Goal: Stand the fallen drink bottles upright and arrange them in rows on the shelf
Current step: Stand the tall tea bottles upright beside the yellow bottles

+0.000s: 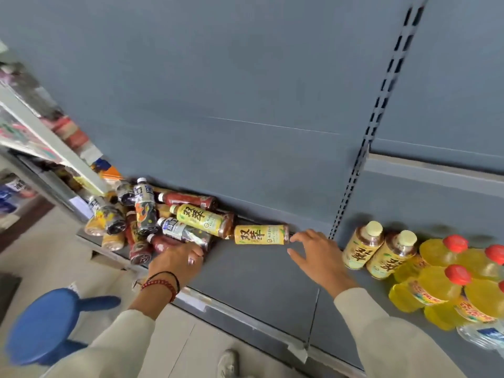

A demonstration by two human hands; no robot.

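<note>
Head view, grey shelf (259, 271) w/ grey back panel (245, 105). Fallen pile (152, 216) at shelf's L end, approx 12 bottles lying crossed on each other, exact count unclear since some are hidden. In it: 1 yellow-label tea bottle (200, 218) lying diagonal on top, 1 red-label bottle (188, 199) behind it along the back panel, 1 white-cap bottle w/ orange/black label (144, 205), 1 white/blue-label bottle (180, 231) near front, 2 dark red bottles at front-left, a few orange ones at far L edge. Apart from pile: 1 lone yellow-label tea bottle (261, 234) on its side by the back panel, cap end toward the pile. R side, already upright: 2 tea bottles w/ pale caps (379, 249), touching each other; just beside them 4 clear yellow bottles w/ red caps (447, 276) plus a 5th red cap cut off at frame edge; 1 clear water bottle (482, 336) at lower R corner, partly out of frame. Left hand (177, 259) palm down at pile's front edge, fingers curled onto the white/blue bottle area, can't tell if it's actually gripping; bracelets on wrist. Right hand (316, 255) open, fingers spread, empty, fingertips just beside the lone bottle's base, contact can't be told. Blue stool (41, 326) on floor lower L, shoe (229, 364) at bottom.
</note>
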